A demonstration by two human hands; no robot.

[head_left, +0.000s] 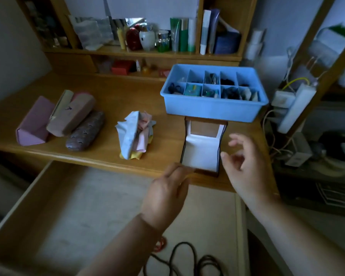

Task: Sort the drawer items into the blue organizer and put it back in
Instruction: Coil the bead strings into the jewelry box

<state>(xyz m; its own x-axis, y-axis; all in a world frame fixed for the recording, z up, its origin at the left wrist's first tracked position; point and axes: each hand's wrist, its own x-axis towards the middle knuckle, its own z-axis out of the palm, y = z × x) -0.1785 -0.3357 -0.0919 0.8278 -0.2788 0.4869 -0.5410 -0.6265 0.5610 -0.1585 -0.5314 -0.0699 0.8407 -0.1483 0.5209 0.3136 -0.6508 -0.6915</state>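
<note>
Plainly, we were well into the sorting but not at its end. At nine o'clock on the desk lay a pink folded case, with a tan case leaning beside it and a dark patterned case touching that one on its near side; none of these had gone anywhere yet. Below them, at seven o'clock, the drawer stood pulled out, and we saw nothing lying in the part that showed. Near the centre sat a crumpled heap of cloths, still unsorted. Our left hand, at six o'clock, had its fingertips resting on the front edge of the small open box; whether it truly gripped that edge we could not tell, as the fingers were blurred. The box showed a white lining and looked empty. Our right hand, at four o'clock, hovered just beside the box with fingers loosely spread and thumb apart, holding nothing. Behind the box, at one o'clock, stood the blue organizer on the desk, most of its compartments already holding small things. We judged that the cases, cloths and box remained to be dealt with, and the organizer had yet to go back into the drawer.
</note>
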